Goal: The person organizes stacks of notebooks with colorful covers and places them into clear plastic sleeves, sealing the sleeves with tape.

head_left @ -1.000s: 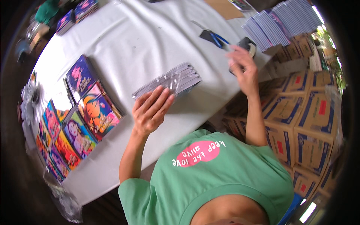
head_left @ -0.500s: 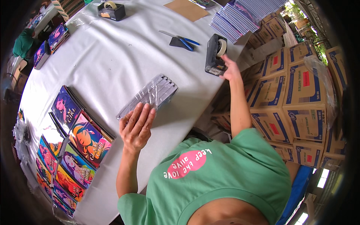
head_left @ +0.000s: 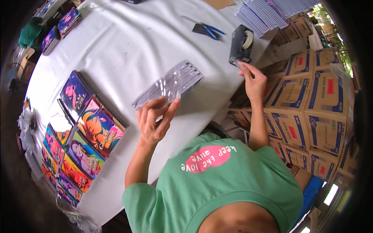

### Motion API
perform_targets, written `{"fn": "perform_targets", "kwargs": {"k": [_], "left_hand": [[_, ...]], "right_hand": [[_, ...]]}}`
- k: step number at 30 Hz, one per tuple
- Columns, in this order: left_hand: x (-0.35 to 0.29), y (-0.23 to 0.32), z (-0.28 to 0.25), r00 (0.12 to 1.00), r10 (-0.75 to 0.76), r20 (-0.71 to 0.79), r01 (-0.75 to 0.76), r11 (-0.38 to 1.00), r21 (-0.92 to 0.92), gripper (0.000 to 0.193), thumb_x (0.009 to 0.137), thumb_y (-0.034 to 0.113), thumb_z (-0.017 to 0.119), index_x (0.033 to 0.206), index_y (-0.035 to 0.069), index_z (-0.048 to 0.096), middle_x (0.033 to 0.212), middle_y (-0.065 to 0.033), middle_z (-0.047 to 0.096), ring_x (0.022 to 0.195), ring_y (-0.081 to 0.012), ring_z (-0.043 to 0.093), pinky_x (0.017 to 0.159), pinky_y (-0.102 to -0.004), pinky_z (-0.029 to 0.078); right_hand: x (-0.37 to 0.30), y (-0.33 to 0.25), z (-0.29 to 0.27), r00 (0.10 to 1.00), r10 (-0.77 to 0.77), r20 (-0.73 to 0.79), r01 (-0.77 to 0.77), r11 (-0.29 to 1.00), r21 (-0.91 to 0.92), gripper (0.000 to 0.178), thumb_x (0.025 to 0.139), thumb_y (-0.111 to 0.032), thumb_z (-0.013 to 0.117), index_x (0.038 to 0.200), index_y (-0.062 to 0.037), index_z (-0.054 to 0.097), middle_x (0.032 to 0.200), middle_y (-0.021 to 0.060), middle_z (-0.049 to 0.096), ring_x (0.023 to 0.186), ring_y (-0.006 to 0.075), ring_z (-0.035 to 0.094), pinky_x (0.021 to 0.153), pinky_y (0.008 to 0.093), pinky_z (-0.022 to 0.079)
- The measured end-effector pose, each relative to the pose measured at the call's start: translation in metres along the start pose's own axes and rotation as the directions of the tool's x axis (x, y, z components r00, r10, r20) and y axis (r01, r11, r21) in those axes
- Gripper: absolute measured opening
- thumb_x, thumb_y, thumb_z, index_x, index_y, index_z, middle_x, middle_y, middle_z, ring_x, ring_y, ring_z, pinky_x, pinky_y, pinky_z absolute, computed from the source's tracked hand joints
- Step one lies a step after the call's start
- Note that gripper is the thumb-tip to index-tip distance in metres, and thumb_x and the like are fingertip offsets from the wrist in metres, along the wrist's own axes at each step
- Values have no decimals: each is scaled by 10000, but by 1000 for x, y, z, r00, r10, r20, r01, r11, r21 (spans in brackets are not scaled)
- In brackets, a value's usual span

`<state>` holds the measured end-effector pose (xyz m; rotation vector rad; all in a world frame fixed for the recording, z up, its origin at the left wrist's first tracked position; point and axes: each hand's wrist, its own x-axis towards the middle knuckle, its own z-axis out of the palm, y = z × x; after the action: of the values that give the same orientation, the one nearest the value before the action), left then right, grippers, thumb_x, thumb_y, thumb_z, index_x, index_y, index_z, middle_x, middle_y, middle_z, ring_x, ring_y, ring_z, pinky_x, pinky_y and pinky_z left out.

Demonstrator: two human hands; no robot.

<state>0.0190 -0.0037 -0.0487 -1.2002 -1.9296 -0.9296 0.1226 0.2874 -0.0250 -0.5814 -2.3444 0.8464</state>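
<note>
On the white-covered table lies a stack of spiral notebooks (head_left: pixel 167 83) in shiny clear plastic, its long edges turned up. My left hand (head_left: pixel 153 120) grips its near side, fingers bent against the plastic and thumb toward the right. To the right, my right hand (head_left: pixel 255 83) pinches at the front end of a black tape dispenser (head_left: pixel 240 44), thumb and fingertips together. The tape end between those fingers is too small to see clearly. The roll of tape (head_left: pixel 248 39) sits inside the dispenser.
Blue-handled pliers (head_left: pixel 211 32) lie beyond the stack. Colourful notebooks (head_left: pixel 101 126) in clear wrap cover the table's left side. Stacked cartons (head_left: pixel 295 93) stand at the right, and piled notebooks (head_left: pixel 262 15) rise at the far right. A person in green (head_left: pixel 31 33) is at far left.
My right hand has closed from spread fingers into a pinch at the dispenser's front. My left fingers have bent more on the wrapped stack. The whole view has shifted.
</note>
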Motion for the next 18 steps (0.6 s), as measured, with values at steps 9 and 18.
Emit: {"fn": "perform_targets", "kwargs": {"k": [9,18], "left_hand": [[-15,-8,11,995,-43,-94,28,989,-148,459,670,40,753,1084,82,560,837,-63,650,781,-221,644,654,-302,449],[31,-3,-51,755,-307,580,347,937,44,855,520,308,843,1294,151,514,1170,-137,479,1093,-256,497,787,-358,430]], "right_hand": [[-51,-134,71,685,141,715,-656,548,520,385,886,-331,614,731,16,678,578,59,609,472,87,532,431,217,396],[-77,-98,106,825,174,538,-450,778,438,360,833,-343,677,664,-25,677,546,35,603,389,70,472,378,254,368]]}}
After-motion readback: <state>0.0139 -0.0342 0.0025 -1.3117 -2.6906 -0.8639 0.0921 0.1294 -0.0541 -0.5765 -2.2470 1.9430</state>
